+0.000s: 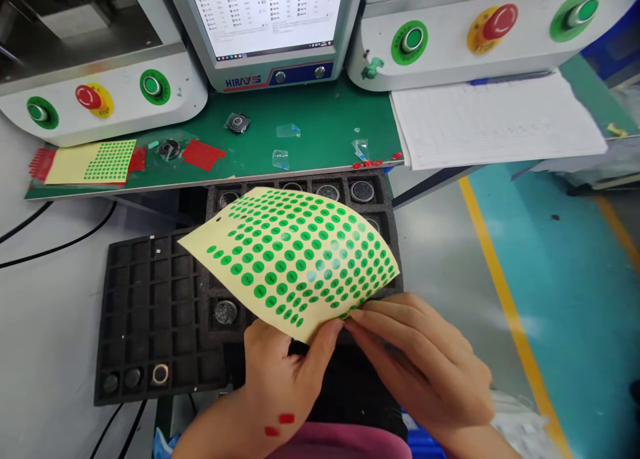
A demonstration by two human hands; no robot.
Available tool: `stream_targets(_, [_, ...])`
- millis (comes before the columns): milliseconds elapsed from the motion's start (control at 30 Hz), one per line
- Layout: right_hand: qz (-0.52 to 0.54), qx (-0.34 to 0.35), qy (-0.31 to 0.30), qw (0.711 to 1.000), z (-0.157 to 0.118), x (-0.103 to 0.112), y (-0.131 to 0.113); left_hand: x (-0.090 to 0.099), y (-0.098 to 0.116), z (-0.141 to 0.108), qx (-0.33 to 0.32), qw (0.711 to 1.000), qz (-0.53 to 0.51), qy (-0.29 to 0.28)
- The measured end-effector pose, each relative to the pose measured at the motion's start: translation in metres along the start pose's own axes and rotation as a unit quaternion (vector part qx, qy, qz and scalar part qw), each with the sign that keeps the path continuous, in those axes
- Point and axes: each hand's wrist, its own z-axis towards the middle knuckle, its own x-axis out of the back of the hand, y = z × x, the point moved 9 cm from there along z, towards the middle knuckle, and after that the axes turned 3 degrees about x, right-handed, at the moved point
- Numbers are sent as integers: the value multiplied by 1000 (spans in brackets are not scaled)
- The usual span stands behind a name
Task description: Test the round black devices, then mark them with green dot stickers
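Observation:
A pale yellow sheet of round green stickers (pixel 280 245) is held up, curved, over the foam trays. My left hand (pixel 295 372) grips its lower edge, thumb on top and the other fingers hidden beneath; two red stickers lie on the back of this hand. At the sheet's lower right edge, the fingertips of my right hand (pixel 420 352) are pinched together at a green sticker. Partly covered by the sheet, a black foam tray (pixel 395 245) holds round parts, one of them a round dark part (pixel 225 311) left of my hands.
Another black compartment tray (pixel 150 299) lies at the left with a few round parts. Behind stands a green bench (pixel 320 122) with sticker sheets, plastic film scraps and papers (pixel 500 122) with a pen. A monitor (pixel 270 19) and white machine housings with buttons line the back.

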Motion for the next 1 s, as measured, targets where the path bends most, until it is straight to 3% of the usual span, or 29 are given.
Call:
stream_targets(267, [-28, 8, -24, 999, 0, 0, -3, 2, 6, 3, -12, 1000, 10, -6])
stream_targets(500, [-26, -6, -6, 1000, -1, 2, -3, 2, 14, -1, -67, 997, 48, -3])
stream_targets(767, [-32, 8, -1, 999, -3, 4, -5, 7, 21, 3, -80, 993, 82, 15])
stream_targets(1000, [-46, -7, 0, 999, -4, 4, -6, 5, 19, -10, -95, 980, 174, 23])
